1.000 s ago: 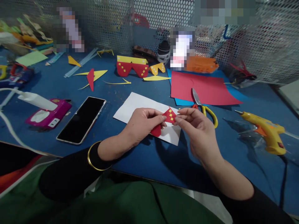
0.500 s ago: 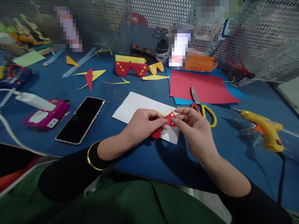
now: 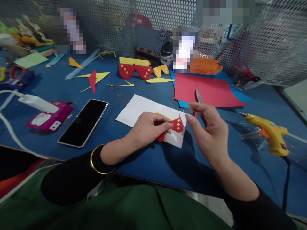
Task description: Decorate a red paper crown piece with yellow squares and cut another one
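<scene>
My left hand (image 3: 153, 127) pinches a small red paper cutout (image 3: 177, 125), which looks like paper glasses, with several yellow diamond pieces on its right end. Its middle is hidden under my fingers. Below the cutout lies a white sheet (image 3: 141, 107) with tiny yellow bits on it. Just to the right, my right hand (image 3: 208, 131) is raised, thumb and fingers apart, touching nothing that I can see. Behind it are scissors (image 3: 199, 96), their handles mostly covered by that hand.
Farther back stand red and yellow paper glasses (image 3: 135, 71) and smaller orange ones (image 3: 160, 70). Red paper (image 3: 208, 89) lies on blue sheets. A yellow glue gun (image 3: 268, 131) rests at right; a phone (image 3: 83, 123) and a purple power socket (image 3: 50, 116) are at left.
My right hand has let go of the red cutout and drawn back to the right, its fingers opening. The left hand keeps its hold, and the yellow diamonds now show more fully.
</scene>
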`<state>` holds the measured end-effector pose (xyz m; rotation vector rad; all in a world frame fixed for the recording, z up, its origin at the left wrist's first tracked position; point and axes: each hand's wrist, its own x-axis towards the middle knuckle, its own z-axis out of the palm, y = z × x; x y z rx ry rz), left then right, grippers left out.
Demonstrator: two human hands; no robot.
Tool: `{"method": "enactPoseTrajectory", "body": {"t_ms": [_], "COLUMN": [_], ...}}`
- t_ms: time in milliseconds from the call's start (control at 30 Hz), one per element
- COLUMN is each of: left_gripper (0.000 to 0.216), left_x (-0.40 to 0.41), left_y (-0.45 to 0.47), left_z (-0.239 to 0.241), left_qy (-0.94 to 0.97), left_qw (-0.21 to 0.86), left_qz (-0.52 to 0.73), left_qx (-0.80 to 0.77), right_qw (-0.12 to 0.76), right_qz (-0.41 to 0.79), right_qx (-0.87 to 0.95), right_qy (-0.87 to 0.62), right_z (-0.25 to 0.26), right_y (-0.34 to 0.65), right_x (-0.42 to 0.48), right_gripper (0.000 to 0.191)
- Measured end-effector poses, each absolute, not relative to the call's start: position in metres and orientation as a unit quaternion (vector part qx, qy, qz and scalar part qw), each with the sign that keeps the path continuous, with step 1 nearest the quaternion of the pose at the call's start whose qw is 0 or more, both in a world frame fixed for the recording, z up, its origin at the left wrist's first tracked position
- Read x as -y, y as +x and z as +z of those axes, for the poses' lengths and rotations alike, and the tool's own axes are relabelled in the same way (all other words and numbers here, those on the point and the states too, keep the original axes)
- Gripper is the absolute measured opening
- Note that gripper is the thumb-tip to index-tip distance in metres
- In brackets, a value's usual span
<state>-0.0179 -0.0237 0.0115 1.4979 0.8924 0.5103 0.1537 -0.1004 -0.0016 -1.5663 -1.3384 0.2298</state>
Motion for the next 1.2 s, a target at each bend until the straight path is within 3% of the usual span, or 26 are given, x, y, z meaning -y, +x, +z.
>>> {"method": "enactPoseTrajectory", "body": {"t_ms": [133, 333, 467, 667, 967, 1200], "left_gripper": [0.014, 0.035, 0.034, 0.025, 0.057, 0.018], "left_x": [0.024, 0.029, 0.027, 0.016, 0.019, 0.016], "left_y": [-0.019, -0.019, -0.020, -0.027, -0.024, -0.023], "left_z": [0.008, 0.004, 0.005, 0.017, 0.009, 0.013], "left_qy": [0.738, 0.782, 0.766, 0.735, 0.681, 0.628], "left_qw": [0.514, 0.459, 0.476, 0.406, 0.576, 0.661], "left_qz": [0.224, 0.227, 0.267, 0.379, 0.309, 0.253], "left_qx": [-0.376, -0.356, -0.340, -0.389, -0.330, -0.324], "right_qw": [0.393, 0.343, 0.362, 0.470, 0.475, 0.469], "right_qz": [-0.043, -0.059, -0.018, 0.093, 0.135, 0.154], "right_qx": [0.683, 0.729, 0.730, 0.626, 0.591, 0.596], "right_qy": [-0.614, -0.589, -0.579, -0.616, -0.638, -0.633], "right_z": [0.004, 0.000, 0.001, 0.010, 0.013, 0.008], "right_y": [0.155, 0.153, 0.156, 0.171, 0.177, 0.175], "right_x": [0.103, 0.100, 0.098, 0.098, 0.099, 0.094], "right_gripper": [0.008, 0.010, 0.015, 0.021, 0.020, 0.023]}}
